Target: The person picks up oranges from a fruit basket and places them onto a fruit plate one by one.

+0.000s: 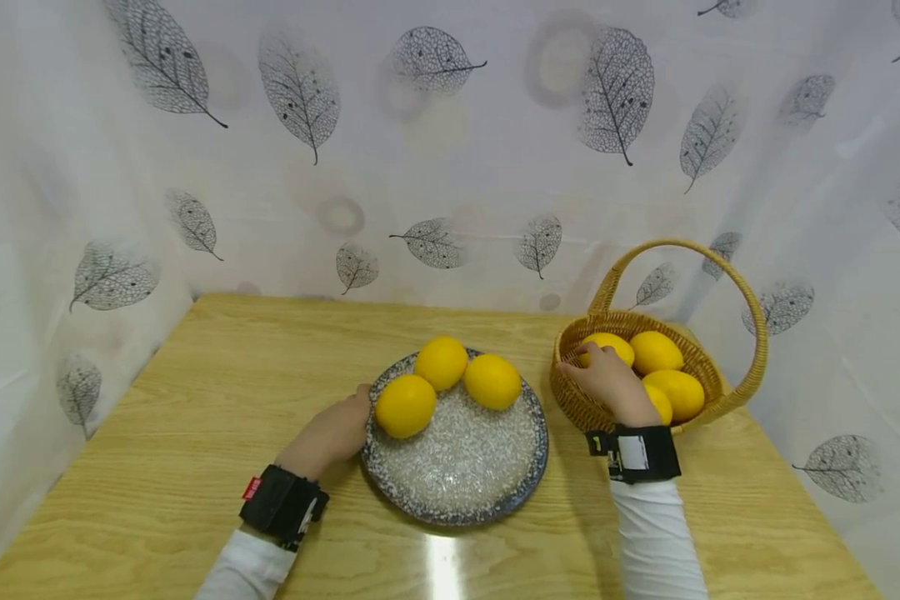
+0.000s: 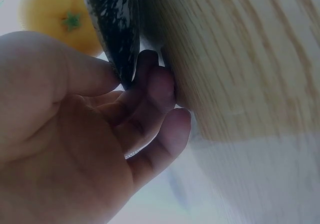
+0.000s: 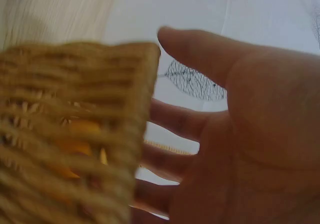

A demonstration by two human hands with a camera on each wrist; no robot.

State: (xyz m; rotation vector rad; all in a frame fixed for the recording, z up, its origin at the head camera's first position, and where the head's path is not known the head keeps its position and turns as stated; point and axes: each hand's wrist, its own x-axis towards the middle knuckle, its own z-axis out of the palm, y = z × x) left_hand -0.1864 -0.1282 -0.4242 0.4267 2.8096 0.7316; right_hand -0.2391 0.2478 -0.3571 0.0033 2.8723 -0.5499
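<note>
A round speckled grey plate (image 1: 468, 467) with a dark rim lies on the table, bearing three yellow, orange-like fruits (image 1: 492, 382) toward its back and left. My left hand (image 1: 337, 429) grips its left edge; in the left wrist view the thumb is on one side of the rim (image 2: 117, 28) and the fingers curl beneath. A fruit (image 2: 57, 21) there shows a green star-shaped stem end. My right hand (image 1: 613, 385) reaches over the left rim of a wicker basket (image 1: 573, 404), fingers inside, near a yellow fruit (image 1: 611, 346). Its fingers, partly hidden by the basket wall (image 3: 80, 88), look loosely extended.
The basket holds several yellow fruits (image 1: 656, 352) and has a tall arched handle (image 1: 757, 333) leaning right. A pale curtain (image 1: 450, 150) with leaf prints hangs behind the wooden table (image 1: 270, 358) and along both sides.
</note>
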